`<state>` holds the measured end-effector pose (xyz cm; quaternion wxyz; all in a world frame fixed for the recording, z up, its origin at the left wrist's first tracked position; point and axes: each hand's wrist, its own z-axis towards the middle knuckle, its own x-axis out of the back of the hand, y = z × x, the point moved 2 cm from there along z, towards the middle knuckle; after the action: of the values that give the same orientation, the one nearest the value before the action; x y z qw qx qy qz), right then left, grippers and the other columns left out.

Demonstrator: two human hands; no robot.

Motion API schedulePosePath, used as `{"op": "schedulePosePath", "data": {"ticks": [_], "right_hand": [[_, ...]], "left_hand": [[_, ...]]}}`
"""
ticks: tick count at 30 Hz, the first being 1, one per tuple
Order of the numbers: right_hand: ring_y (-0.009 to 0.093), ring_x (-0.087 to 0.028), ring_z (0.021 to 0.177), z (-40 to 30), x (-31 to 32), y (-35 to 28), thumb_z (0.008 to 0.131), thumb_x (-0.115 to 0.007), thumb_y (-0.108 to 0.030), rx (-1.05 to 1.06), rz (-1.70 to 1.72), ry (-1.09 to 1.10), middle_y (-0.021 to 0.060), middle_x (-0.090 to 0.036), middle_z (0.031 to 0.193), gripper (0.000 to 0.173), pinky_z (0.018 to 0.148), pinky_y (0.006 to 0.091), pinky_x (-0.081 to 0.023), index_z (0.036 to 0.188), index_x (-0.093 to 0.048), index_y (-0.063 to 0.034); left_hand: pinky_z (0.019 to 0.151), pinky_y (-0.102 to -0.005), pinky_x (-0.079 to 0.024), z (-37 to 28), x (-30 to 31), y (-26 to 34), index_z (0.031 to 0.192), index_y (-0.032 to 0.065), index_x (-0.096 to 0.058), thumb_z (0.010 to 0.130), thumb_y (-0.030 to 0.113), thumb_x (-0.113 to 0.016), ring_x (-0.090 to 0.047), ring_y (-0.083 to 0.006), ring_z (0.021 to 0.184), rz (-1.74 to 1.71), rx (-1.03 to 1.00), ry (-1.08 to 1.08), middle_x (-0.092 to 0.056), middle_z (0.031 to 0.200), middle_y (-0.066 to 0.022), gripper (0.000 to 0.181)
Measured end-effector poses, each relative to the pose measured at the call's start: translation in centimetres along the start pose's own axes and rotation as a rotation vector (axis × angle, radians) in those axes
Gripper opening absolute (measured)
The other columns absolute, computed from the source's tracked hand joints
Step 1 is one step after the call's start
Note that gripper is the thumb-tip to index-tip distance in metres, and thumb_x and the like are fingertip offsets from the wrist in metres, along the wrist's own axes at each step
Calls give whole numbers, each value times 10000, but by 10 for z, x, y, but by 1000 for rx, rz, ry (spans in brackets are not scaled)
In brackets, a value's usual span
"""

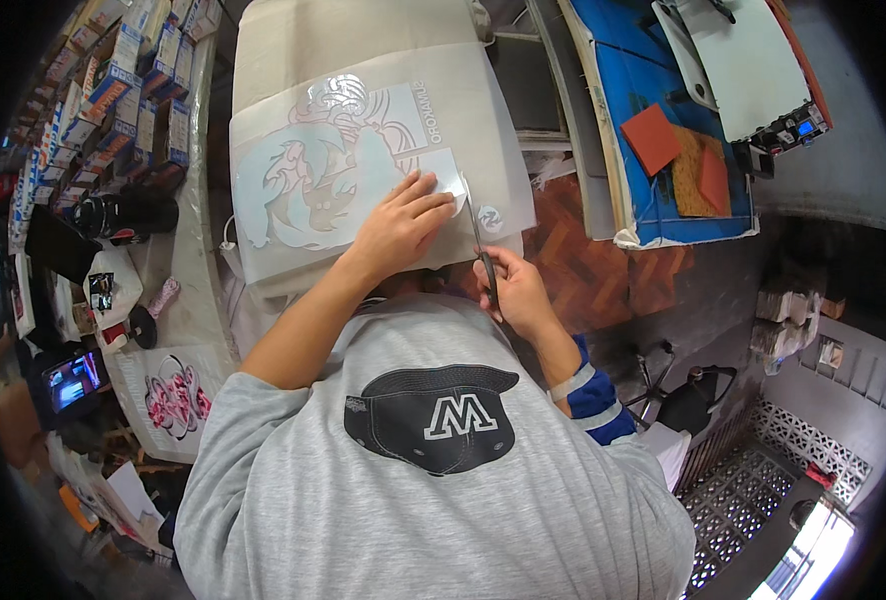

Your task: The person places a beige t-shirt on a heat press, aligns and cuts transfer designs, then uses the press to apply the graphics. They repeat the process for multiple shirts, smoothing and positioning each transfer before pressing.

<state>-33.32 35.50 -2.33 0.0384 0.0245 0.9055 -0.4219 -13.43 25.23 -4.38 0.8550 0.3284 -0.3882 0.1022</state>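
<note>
My left hand [409,217] lies palm down on a large translucent film sheet [278,124] with a pale curling design. Its fingers are spread, and the fingertips press on a small white piece of film [437,163]. In my right hand [518,285] is a pair of scissors [479,229], gripped by dark handles. The blades point away from me, along the right edge of the white piece; whether they touch it I cannot tell. A small round emblem [490,219] sits on the film, right of the blades. Beneath everything is a padded, cloth-like work surface [353,22].
Several cartons [124,90] are stacked at the left, above a table [206,225] with a pink printed sheet [176,397] on it. To the right, a blue-covered table [608,82] carries orange squares [649,139] and a white machine [750,67]. An office chair [687,405] stands behind.
</note>
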Motion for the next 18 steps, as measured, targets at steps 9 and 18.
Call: {"op": "schedulePosePath", "data": {"ticks": [9, 18], "right_hand": [[84, -553, 517, 26, -8, -16, 986, -685, -231, 58, 68, 22, 8, -607, 767, 421, 412, 235, -368, 1317, -588, 11], [90, -558, 537, 106, -15, -66, 995, -572, -140, 161, -8, 58, 13, -619, 737, 284, 432, 257, -375, 1229, -641, 6]], "left_hand": [[1090, -484, -496, -1, 19, 16, 1097, 26, -695, 811, -14, -685, -652, -315, 1215, -60, -45, 35, -718, 1195, -104, 289], [1064, -505, -516, -14, 63, 49, 1064, -13, -683, 798, -52, -672, -681, -327, 1172, -166, -115, 86, -728, 1149, -143, 269]]}}
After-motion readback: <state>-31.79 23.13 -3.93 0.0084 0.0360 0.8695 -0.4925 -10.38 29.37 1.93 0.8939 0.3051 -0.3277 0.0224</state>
